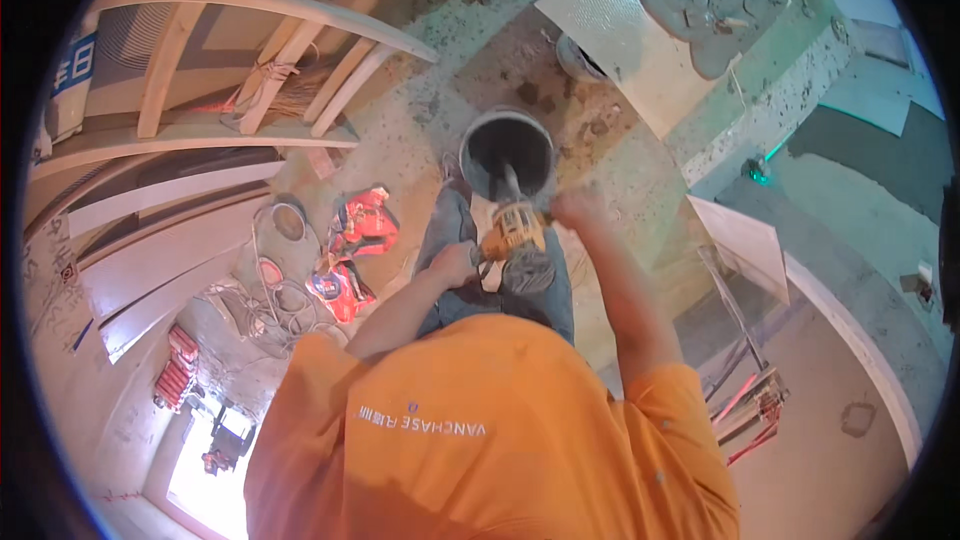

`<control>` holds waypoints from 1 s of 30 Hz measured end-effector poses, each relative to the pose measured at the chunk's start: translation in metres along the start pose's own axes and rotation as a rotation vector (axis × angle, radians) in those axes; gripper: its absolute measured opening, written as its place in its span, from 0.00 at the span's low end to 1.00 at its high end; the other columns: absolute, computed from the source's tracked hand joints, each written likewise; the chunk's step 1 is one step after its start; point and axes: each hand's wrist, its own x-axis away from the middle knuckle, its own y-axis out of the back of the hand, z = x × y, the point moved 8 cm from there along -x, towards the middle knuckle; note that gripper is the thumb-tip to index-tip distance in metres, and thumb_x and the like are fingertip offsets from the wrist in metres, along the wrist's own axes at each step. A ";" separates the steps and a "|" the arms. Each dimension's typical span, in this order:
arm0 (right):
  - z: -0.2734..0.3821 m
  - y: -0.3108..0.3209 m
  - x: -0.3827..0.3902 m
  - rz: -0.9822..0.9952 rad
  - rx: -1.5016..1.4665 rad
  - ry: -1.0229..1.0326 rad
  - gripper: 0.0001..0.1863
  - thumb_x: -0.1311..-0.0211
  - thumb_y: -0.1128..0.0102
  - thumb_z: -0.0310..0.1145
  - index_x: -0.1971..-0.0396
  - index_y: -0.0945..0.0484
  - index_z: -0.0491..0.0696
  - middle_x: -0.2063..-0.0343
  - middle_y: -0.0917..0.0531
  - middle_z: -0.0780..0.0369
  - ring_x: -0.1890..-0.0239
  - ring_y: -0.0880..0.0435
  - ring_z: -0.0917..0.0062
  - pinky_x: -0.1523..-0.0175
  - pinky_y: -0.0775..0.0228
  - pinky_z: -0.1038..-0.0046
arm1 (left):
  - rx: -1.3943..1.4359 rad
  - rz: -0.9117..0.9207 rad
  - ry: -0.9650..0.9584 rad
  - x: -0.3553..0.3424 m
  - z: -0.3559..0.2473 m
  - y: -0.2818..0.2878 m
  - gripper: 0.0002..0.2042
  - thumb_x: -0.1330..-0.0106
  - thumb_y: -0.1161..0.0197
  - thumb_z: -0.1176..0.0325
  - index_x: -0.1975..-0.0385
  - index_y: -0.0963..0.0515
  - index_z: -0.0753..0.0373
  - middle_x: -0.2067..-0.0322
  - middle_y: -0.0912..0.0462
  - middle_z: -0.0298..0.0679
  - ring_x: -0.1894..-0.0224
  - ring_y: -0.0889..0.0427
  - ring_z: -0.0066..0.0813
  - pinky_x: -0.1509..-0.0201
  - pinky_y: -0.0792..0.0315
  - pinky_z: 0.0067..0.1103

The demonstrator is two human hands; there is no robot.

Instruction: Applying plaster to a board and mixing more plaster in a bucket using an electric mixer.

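A yellow power mixer (515,228) with a grey-brown rear housing sits between my legs, its metal shaft (510,176) reaching down into a dark round bucket (472,145) on the floor ahead of me. My left hand (452,264) is closed on the mixer's handle at its lower left. My right hand (577,208) is wrapped round the handle on its upper right. The bottom of the bucket, and whatever the shaft turns in, is too dark to make out.
Red bags (364,225) and coiled cables (285,285) lie at left beside a wooden frame (160,70). A second bucket (577,61) and a board with grey mortar (590,10) are beyond. A leaning panel (735,245), a laser level (758,170) and long tools (740,400) are at right.
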 end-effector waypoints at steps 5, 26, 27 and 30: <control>-0.006 -0.036 0.006 0.188 0.014 -0.058 0.21 0.32 0.53 0.47 0.70 0.12 0.54 0.68 0.11 0.60 0.62 0.11 0.64 0.47 0.30 0.49 | -0.003 0.039 0.011 0.000 0.004 -0.001 0.20 0.47 0.30 0.62 0.56 0.22 0.63 0.58 0.16 0.57 0.52 0.17 0.56 0.48 0.24 0.41; 0.032 -0.010 -0.022 0.314 -0.111 -0.110 0.28 0.28 0.60 0.50 0.68 0.12 0.48 0.62 0.11 0.52 0.57 0.12 0.60 0.40 0.31 0.52 | -0.186 0.051 0.014 -0.005 0.032 0.063 0.18 0.46 0.33 0.64 0.54 0.22 0.57 0.58 0.15 0.53 0.52 0.16 0.54 0.50 0.23 0.43; 0.031 -0.013 -0.015 0.314 -0.107 -0.108 0.28 0.28 0.60 0.50 0.68 0.12 0.48 0.62 0.11 0.52 0.57 0.12 0.60 0.40 0.31 0.52 | -0.182 0.049 0.015 -0.006 0.033 0.060 0.18 0.46 0.33 0.64 0.54 0.22 0.57 0.58 0.15 0.53 0.52 0.16 0.54 0.50 0.23 0.43; 0.039 -0.022 -0.004 0.305 -0.108 -0.091 0.28 0.28 0.59 0.50 0.70 0.12 0.49 0.64 0.11 0.53 0.58 0.12 0.60 0.43 0.29 0.53 | -0.177 0.095 0.010 -0.012 0.040 0.060 0.19 0.46 0.31 0.62 0.55 0.23 0.57 0.58 0.15 0.52 0.52 0.16 0.54 0.51 0.23 0.43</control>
